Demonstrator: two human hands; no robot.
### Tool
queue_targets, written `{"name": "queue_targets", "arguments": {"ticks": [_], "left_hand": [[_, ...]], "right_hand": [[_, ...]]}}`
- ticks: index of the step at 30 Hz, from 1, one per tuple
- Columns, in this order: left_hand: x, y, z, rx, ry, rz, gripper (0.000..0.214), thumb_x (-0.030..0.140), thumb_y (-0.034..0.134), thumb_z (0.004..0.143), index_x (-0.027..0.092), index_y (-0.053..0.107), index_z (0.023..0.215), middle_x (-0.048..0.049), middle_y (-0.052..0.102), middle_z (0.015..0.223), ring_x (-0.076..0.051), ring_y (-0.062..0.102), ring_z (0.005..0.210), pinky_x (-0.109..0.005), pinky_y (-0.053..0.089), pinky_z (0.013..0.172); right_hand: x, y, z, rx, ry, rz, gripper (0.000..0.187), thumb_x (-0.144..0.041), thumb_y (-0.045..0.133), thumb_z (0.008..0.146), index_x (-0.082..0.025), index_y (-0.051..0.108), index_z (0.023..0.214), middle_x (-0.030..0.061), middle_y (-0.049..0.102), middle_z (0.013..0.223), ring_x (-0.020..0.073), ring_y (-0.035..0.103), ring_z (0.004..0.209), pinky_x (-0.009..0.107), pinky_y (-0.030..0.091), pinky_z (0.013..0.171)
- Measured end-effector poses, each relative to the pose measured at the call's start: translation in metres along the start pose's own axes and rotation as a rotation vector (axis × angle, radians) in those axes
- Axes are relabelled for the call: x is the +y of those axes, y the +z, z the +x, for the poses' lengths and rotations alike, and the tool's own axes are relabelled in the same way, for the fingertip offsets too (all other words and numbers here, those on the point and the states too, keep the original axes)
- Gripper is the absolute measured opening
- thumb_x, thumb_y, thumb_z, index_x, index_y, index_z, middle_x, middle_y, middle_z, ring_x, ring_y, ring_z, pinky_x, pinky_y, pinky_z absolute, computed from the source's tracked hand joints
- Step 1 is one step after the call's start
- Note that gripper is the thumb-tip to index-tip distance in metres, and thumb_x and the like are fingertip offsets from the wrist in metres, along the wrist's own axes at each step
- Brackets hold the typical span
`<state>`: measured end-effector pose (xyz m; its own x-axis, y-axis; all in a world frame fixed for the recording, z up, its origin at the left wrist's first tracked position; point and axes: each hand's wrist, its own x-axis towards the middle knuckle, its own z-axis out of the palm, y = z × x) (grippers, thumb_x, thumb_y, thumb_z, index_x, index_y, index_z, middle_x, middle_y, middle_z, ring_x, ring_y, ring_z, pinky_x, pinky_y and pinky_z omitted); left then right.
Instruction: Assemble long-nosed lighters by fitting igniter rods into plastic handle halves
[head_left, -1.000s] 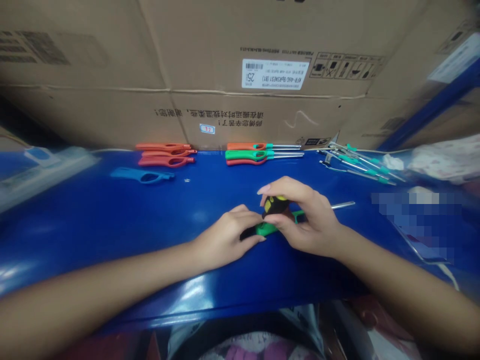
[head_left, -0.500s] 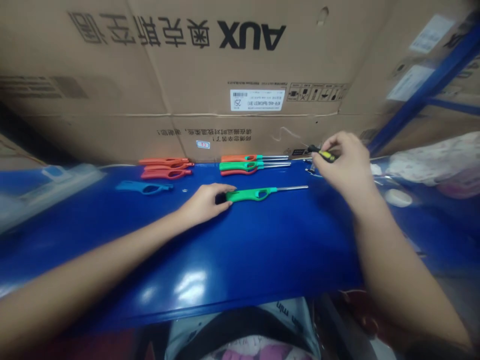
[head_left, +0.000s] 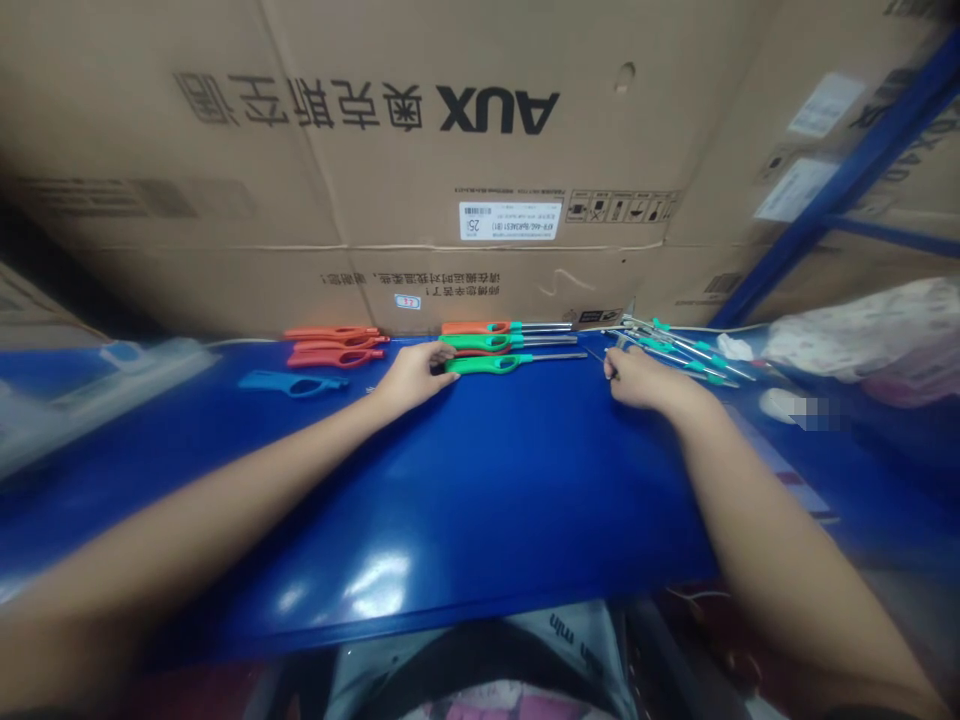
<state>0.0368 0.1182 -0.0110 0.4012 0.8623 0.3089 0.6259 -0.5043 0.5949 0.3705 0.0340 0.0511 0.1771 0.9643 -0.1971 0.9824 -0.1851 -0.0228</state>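
My left hand (head_left: 415, 377) pinches the handle end of a green gas lighter (head_left: 480, 366), whose metal tube points right. This lighter lies at the front of a row, close beside another green lighter (head_left: 469, 342) and an orange lighter (head_left: 472, 328); a red one shows partly between the green ones. To the right, my right hand (head_left: 637, 378) is closed round a screwdriver, its handle hidden by the fingers and a thin shaft (head_left: 595, 353) sticking out toward the upper left. Just behind that hand lie several metal lighter tubes (head_left: 697, 348) with teal ends.
Several orange and red lighter shells (head_left: 337, 355) and a blue shell (head_left: 292, 384) lie at the left on the blue table (head_left: 480, 500). A large cardboard box (head_left: 375, 180) stands along the back. A clear plastic container (head_left: 112, 395) is far left, a white patterned bag (head_left: 847, 320) far right.
My left hand has moved the green lighter back against the row. My right hand has lowered and shifted left with the screwdriver, uncovering the metal tubes behind it.
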Motion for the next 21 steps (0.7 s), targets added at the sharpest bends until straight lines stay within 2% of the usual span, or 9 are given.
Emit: {"name": "queue_targets", "arguments": {"ticks": [4,9,11,14,17,19,21], "left_hand": [[0.0,-0.002,0.0,0.018,0.003,0.008,0.03,0.029,0.074,0.076,0.015,0.068,0.102,-0.0093,0.075,0.104,-0.022,0.072,0.094,-0.039,0.06,0.091],[0.003,-0.005,-0.004,0.03,0.022,0.066,0.031,0.032,0.072,0.078,0.015,0.066,0.103,-0.0089,0.074,0.1,-0.021,0.071,0.09,-0.037,0.06,0.087],[0.006,-0.007,-0.008,0.035,0.042,0.119,0.032,0.032,0.071,0.079,0.015,0.065,0.105,-0.0095,0.073,0.103,-0.023,0.069,0.095,-0.038,0.058,0.09],[0.014,-0.013,-0.018,0.034,0.084,0.22,0.033,0.034,0.067,0.082,0.018,0.065,0.11,-0.0104,0.069,0.117,-0.027,0.063,0.114,-0.042,0.05,0.103],[0.019,-0.032,-0.026,0.007,0.097,0.319,0.032,0.035,0.06,0.085,0.02,0.066,0.113,-0.01,0.067,0.123,-0.029,0.058,0.121,-0.042,0.045,0.106],[0.015,-0.057,-0.027,-0.044,0.088,0.378,0.03,0.034,0.06,0.082,0.021,0.068,0.108,-0.0085,0.069,0.117,-0.03,0.059,0.117,-0.041,0.045,0.104],[0.005,-0.089,-0.028,-0.11,0.052,0.421,0.025,0.033,0.065,0.075,0.021,0.071,0.096,-0.0064,0.072,0.101,-0.028,0.064,0.101,-0.036,0.048,0.094]], "right_hand": [[-0.003,0.002,-0.003,-0.064,-0.032,-0.038,0.023,-0.009,0.059,0.077,-0.02,0.061,0.097,0.0099,0.058,0.101,0.0216,0.061,0.079,0.031,0.046,0.072],[-0.002,0.007,0.003,-0.012,-0.044,-0.079,0.023,-0.017,0.057,0.081,-0.019,0.063,0.104,0.0145,0.058,0.106,0.0261,0.063,0.087,0.036,0.048,0.075],[0.0,0.009,0.005,0.015,-0.064,-0.087,0.022,-0.02,0.056,0.083,-0.018,0.064,0.103,0.0155,0.059,0.106,0.027,0.063,0.087,0.038,0.049,0.076],[0.002,0.01,0.007,0.046,-0.102,-0.087,0.02,-0.022,0.054,0.084,-0.019,0.066,0.1,0.0146,0.06,0.104,0.0265,0.063,0.087,0.04,0.049,0.078],[0.001,0.011,0.006,0.101,-0.116,-0.083,0.02,-0.025,0.053,0.088,-0.019,0.067,0.1,0.0169,0.059,0.11,0.032,0.06,0.101,0.043,0.049,0.083],[-0.002,0.01,0.004,0.151,-0.125,-0.071,0.026,-0.03,0.051,0.091,-0.018,0.066,0.107,0.0189,0.057,0.118,0.0368,0.055,0.113,0.046,0.049,0.087],[-0.005,0.01,0.002,0.198,-0.148,-0.05,0.031,-0.033,0.049,0.093,-0.018,0.064,0.116,0.0194,0.055,0.123,0.0386,0.051,0.12,0.047,0.049,0.09]]}}
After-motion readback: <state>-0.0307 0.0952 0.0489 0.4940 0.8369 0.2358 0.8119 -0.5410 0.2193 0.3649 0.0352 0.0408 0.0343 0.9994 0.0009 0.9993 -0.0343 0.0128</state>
